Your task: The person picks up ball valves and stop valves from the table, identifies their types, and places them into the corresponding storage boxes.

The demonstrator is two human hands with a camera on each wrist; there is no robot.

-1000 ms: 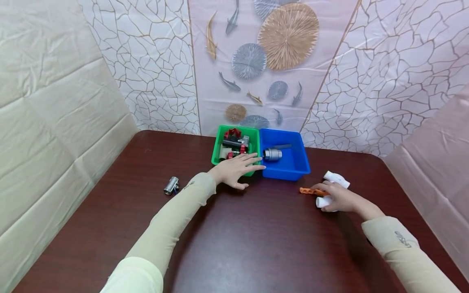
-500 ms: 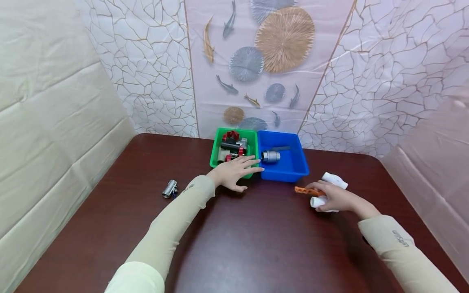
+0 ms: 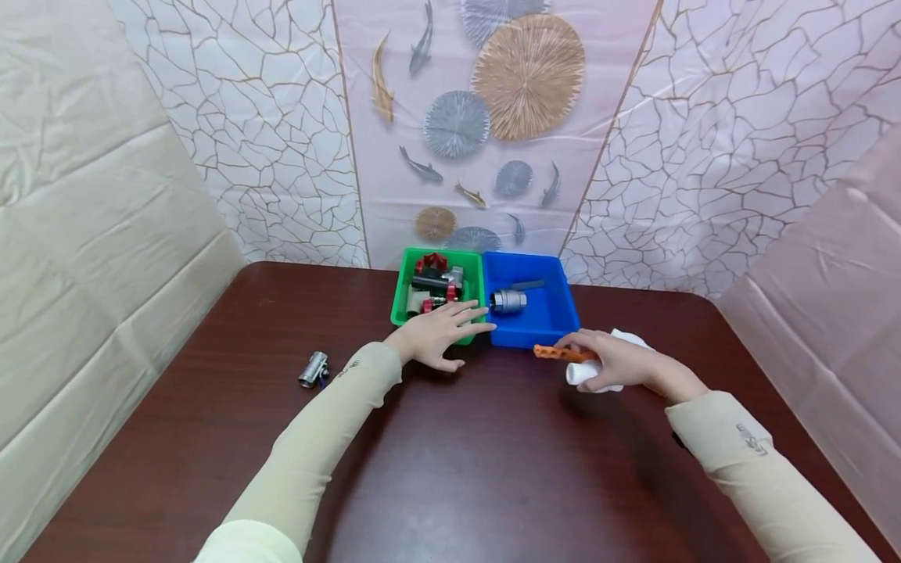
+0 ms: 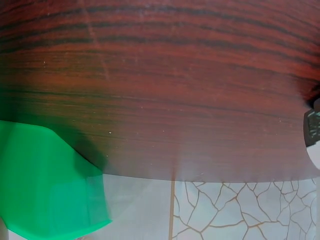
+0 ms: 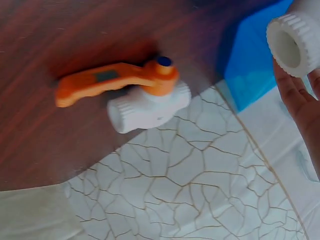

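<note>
My right hand (image 3: 619, 360) grips a white plastic ball valve (image 3: 580, 373) whose orange lever (image 3: 559, 353) points left. A shadow lies under it, so it seems just off the table. In the right wrist view the white threaded end of the held valve (image 5: 295, 45) shows at the upper right. A second white ball valve (image 5: 150, 107) with an orange lever lies on the table beyond; the hand mostly hides it in the head view. My left hand (image 3: 439, 332), fingers spread and straight, is at the front edge of the green bin (image 3: 397, 313).
The blue bin (image 3: 535, 338) beside the green one contains a metal valve (image 3: 508, 301). Several red, black and grey valves and fittings fill the green bin. A small metal valve (image 3: 314, 370) lies on the dark wooden table (image 3: 457, 469) at left. Patterned cloth walls (image 3: 281, 141) enclose the table.
My right hand has lifted the white ball valve slightly and carried it left, towards the blue bin, away from the second valve. The left hand keeps its place; the head view has shifted a little.
</note>
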